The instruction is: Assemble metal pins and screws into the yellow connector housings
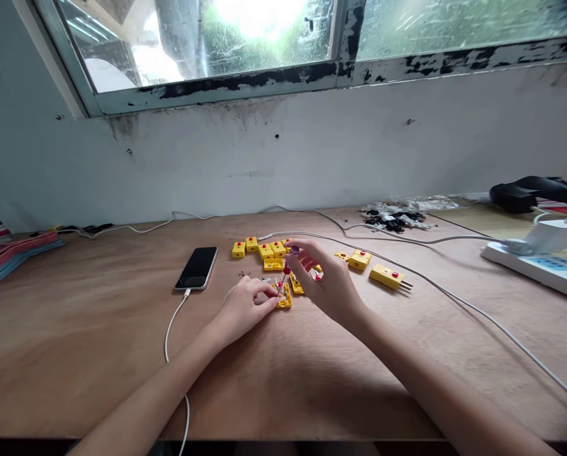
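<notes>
Plywood workbench (97, 361) bears both my hands, close but apart. Beyond them, closed yellow plastic thermocouple connectors (265, 251) sit in a row. My left hand (241, 310) touches an open yellow plastic connector housing (284, 297) between the hands; my right hand (325, 282) hovers just above it, any grip too small to tell.

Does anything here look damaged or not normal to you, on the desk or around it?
Yes, the window frame looks damaged: its lower edge has black, flaking patches. The wall under it is also stained and marked.
</notes>
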Available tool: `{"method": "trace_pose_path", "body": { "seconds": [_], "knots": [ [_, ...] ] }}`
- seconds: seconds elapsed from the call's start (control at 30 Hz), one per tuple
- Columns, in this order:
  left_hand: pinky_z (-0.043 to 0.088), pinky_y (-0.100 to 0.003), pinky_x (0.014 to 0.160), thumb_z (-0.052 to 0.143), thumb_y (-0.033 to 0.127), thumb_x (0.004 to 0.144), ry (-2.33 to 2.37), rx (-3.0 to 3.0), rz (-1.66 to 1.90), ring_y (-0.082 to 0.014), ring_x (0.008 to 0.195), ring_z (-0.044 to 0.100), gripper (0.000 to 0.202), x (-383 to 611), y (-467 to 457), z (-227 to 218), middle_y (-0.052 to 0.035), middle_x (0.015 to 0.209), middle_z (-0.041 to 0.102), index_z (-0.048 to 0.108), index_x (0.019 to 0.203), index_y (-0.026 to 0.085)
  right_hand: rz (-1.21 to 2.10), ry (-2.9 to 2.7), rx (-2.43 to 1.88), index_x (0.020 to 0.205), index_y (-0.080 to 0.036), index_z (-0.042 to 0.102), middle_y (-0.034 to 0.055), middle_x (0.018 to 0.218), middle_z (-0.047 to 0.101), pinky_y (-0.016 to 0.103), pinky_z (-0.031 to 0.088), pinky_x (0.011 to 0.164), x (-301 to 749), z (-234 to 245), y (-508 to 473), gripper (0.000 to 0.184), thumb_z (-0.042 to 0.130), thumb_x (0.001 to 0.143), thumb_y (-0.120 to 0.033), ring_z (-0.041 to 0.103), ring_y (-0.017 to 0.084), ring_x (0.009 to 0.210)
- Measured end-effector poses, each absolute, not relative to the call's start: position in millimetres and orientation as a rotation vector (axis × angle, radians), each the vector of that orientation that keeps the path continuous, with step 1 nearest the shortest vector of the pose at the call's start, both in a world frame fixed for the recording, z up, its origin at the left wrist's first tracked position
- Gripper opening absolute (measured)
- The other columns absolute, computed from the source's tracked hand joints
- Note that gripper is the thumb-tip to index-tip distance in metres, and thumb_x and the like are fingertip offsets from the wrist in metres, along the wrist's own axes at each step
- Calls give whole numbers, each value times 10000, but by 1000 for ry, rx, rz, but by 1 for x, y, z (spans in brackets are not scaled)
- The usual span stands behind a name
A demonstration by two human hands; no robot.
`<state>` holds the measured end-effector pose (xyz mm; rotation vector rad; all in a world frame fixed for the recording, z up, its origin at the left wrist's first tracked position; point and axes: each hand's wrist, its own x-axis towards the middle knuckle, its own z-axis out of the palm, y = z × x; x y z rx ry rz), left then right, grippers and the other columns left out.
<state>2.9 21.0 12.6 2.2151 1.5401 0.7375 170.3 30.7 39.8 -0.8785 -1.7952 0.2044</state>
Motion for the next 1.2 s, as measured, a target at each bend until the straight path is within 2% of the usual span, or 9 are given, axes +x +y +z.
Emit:
{"method": "trace_pose_path", "body": {
  "seconds": [0.6,1.2],
  "knots": [
    [416,-335,759,486,269,883,1476,2380,663,-206,890,507,126,2,21,12,-21,909,625,580,824,208,266,-1749,-860,1022,-207,593,12,731,660,204,476,525,169,40,29,207,487,897,-333,617,119,636],
    [426,-337,775,525,229,868,1429,2621,660,-198,839,502,107,5,19,11,-21,865,633,618,828,195,306,-1759,-903,1012,-200,602,6,697,639,216,475,531,172,42,31,237,488,890,-368,600,118,596]
  ]
}}
